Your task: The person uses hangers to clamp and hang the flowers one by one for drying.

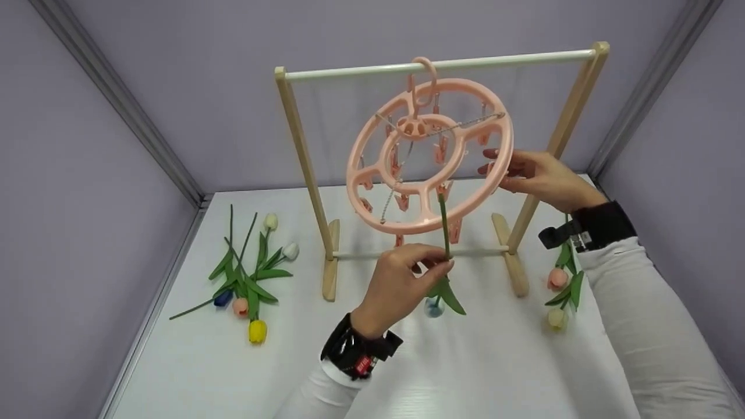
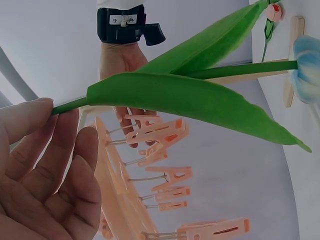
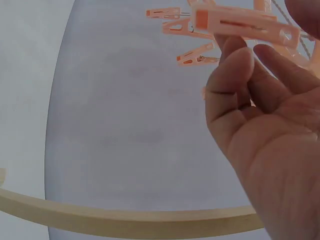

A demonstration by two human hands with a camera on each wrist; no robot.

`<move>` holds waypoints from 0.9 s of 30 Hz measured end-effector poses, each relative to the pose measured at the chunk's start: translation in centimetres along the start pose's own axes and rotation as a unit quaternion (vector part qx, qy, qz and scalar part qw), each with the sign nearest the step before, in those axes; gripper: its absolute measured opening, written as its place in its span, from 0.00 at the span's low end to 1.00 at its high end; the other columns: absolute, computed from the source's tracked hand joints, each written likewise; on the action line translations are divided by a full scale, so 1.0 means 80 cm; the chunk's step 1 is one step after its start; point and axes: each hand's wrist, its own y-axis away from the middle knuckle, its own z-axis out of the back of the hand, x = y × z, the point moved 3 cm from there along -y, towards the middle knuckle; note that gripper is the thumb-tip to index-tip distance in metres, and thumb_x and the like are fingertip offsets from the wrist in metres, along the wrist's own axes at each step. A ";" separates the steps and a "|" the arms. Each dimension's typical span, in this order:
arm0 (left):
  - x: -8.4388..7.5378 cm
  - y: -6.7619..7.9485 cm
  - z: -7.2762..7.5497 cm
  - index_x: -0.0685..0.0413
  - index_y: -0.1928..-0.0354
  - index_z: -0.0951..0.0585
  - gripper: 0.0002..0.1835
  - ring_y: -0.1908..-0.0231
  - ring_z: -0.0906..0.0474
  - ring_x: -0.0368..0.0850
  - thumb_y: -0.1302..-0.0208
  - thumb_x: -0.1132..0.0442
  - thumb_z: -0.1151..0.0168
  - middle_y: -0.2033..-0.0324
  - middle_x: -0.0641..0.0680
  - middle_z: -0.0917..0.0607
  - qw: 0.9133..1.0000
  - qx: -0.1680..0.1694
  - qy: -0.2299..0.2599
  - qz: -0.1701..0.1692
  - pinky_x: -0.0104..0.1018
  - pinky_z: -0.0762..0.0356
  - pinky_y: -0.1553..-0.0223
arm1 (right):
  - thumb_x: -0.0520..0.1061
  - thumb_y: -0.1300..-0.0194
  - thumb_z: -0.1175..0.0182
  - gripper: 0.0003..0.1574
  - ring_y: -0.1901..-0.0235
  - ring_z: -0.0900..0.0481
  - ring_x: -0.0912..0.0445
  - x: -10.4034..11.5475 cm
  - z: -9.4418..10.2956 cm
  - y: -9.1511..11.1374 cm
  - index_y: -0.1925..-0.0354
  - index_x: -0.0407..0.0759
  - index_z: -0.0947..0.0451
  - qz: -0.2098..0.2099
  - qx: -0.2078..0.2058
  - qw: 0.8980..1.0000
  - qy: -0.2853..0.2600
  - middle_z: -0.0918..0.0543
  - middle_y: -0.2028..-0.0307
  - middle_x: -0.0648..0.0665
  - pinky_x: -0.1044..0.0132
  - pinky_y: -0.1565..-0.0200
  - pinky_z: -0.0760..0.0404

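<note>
The left grip (image 1: 404, 282) is pinching the stem of a blue-and-white tulip (image 2: 175, 102) between thumb and fingertips. The tulip is hanging head down, its leaves spreading below the fingers and its stem end pointing up in front of the near rim of a pink hanger (image 1: 430, 223); whether the stem is touching a clip I cannot tell. The right grip (image 1: 547, 179) is reaching around the hanger's right rim, its thumb and fingers lying about a pink clothespin (image 3: 245, 19); I cannot tell whether they are squeezing it. The hanger is tilting toward the camera, its hook (image 1: 429, 63) looping over the white bar (image 1: 524, 59) of a wooden rack (image 1: 302, 157). The rack is standing on the white worktop (image 1: 192, 361). Left of it, a blue tulip (image 1: 223, 298), a pink one (image 1: 240, 308), a yellow one (image 1: 257, 331) and two white ones (image 1: 290, 251) are lying loosely together. Beside the right sleeve (image 1: 657, 314), another pink tulip (image 1: 557, 279) and a cream tulip (image 1: 557, 318) are lying.
</note>
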 end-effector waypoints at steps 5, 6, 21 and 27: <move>0.001 -0.001 0.000 0.56 0.60 0.12 0.07 0.65 0.19 0.35 0.34 0.61 0.33 0.67 0.47 0.12 1.000 -0.005 0.003 0.003 0.34 0.21 0.68 | 0.38 0.28 0.42 0.27 0.53 0.17 0.52 -0.004 -0.001 0.002 0.33 0.37 0.29 0.019 0.015 1.000 -0.011 0.16 0.49 0.40 0.67 0.52 0.20; 0.002 -0.001 0.000 0.56 0.60 0.12 0.06 0.65 0.19 0.35 0.34 0.61 0.32 0.67 0.47 0.13 1.000 -0.006 0.002 0.003 0.34 0.21 0.68 | 0.37 0.28 0.42 0.26 0.55 0.17 0.52 -0.004 -0.002 0.003 0.34 0.37 0.29 0.024 0.016 0.999 -0.016 0.15 0.51 0.40 0.66 0.53 0.20; 0.008 -0.008 0.012 0.54 0.57 0.15 0.06 0.69 0.18 0.31 0.33 0.62 0.34 0.67 0.47 0.12 0.998 -0.026 0.030 0.040 0.30 0.24 0.73 | 0.51 0.30 0.38 0.33 0.53 0.17 0.52 -0.005 -0.045 0.032 0.34 0.36 0.28 -0.064 -0.161 0.984 -0.030 0.15 0.52 0.42 0.66 0.51 0.20; 0.007 -0.012 0.017 0.55 0.58 0.14 0.06 0.68 0.17 0.31 0.31 0.61 0.35 0.67 0.47 0.11 0.998 -0.036 0.040 0.044 0.34 0.22 0.74 | 0.47 0.31 0.35 0.31 0.52 0.17 0.52 0.012 -0.066 0.034 0.36 0.33 0.27 -0.033 -0.160 0.986 -0.040 0.17 0.48 0.38 0.65 0.52 0.19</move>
